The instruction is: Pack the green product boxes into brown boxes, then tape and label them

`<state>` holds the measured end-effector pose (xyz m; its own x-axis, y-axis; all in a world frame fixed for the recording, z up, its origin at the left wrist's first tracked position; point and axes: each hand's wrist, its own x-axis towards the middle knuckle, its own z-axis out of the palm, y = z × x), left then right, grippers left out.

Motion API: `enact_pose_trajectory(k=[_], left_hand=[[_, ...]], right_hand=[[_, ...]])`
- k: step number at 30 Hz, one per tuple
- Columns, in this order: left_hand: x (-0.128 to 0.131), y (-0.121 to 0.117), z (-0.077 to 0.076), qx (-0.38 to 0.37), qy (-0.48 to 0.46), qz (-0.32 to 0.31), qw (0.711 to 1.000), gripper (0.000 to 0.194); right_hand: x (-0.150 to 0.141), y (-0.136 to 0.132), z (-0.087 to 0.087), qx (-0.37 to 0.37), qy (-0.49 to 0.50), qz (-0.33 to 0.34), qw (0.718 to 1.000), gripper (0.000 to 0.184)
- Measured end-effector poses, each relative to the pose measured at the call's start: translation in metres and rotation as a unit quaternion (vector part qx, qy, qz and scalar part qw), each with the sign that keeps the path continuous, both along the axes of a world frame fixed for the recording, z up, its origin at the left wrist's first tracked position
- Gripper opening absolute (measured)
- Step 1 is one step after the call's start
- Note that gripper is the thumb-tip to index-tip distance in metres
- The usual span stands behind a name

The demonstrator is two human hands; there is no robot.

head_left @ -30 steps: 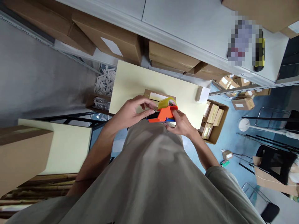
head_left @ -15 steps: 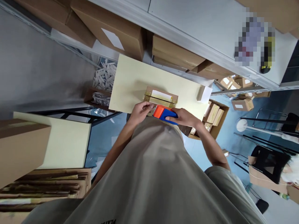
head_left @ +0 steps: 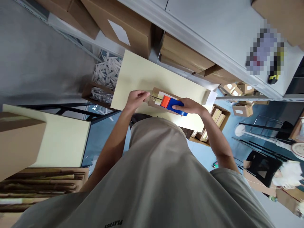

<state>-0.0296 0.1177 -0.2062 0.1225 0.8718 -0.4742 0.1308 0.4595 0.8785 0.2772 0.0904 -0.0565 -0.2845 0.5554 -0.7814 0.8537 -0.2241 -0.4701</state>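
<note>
My right hand (head_left: 190,105) is wrapped around a tape dispenser (head_left: 177,106) with a blue body and an orange-red front. The dispenser lies over a small cardboard box (head_left: 155,91) on the cream-coloured tabletop (head_left: 133,71). A white label (head_left: 155,100) shows on the box's top, partly covered by the dispenser. At the box's left end, my left hand (head_left: 135,100) is closed in a pinch on clear packing tape (head_left: 154,96) that runs back toward the dispenser. The tape's exact end is hidden by the fingertips.
Beyond the tabletop, large cartons (head_left: 129,28) fill a shelf. A small white box (head_left: 210,97) stands at the tabletop's right end. An open carton of small boxes (head_left: 220,118) is below right. White pieces (head_left: 107,71) fill a bin at left; a utility knife (head_left: 274,76) lies on the upper shelf.
My right hand has moved the dispenser up and slightly right, from the box's near side onto its top. My left hand has shifted up and left to the box's left end.
</note>
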Motion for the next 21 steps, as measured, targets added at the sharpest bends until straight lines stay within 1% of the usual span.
enact_pose_trajectory(k=[3, 5, 8, 12, 14, 16, 19, 21], left_hand=[[-0.006, 0.005, -0.019, -0.005, -0.002, 0.017, 1.000, 0.035], [-0.008, 0.008, -0.030, -0.013, -0.001, 0.020, 1.000, 0.030], [-0.006, 0.013, -0.044, -0.032, -0.001, 0.013, 0.999, 0.028], [0.003, 0.011, -0.058, -0.062, -0.040, 0.003, 0.997, 0.034], [0.010, 0.005, -0.062, -0.077, -0.067, 0.006, 0.995, 0.038], [0.016, -0.003, -0.063, -0.087, -0.070, 0.020, 0.994, 0.042], [0.020, -0.011, -0.059, -0.080, -0.018, 0.049, 0.995, 0.040], [0.020, -0.014, -0.054, -0.056, 0.036, 0.069, 0.995, 0.042]], right_hand=[[-0.010, 0.011, -0.015, 0.011, -0.017, 0.023, 1.000, 0.064], [-0.016, 0.017, -0.021, 0.004, -0.019, 0.029, 0.999, 0.063], [-0.021, 0.025, -0.022, -0.005, -0.023, 0.035, 0.999, 0.060], [-0.025, 0.029, -0.022, -0.008, -0.035, 0.041, 0.999, 0.061], [-0.025, 0.028, -0.024, -0.010, -0.036, 0.043, 0.998, 0.063], [-0.026, 0.027, -0.027, -0.011, -0.035, 0.045, 0.998, 0.065], [-0.026, 0.025, -0.033, -0.008, -0.033, 0.048, 0.998, 0.066], [-0.026, 0.024, -0.036, -0.006, -0.032, 0.050, 0.998, 0.066]])
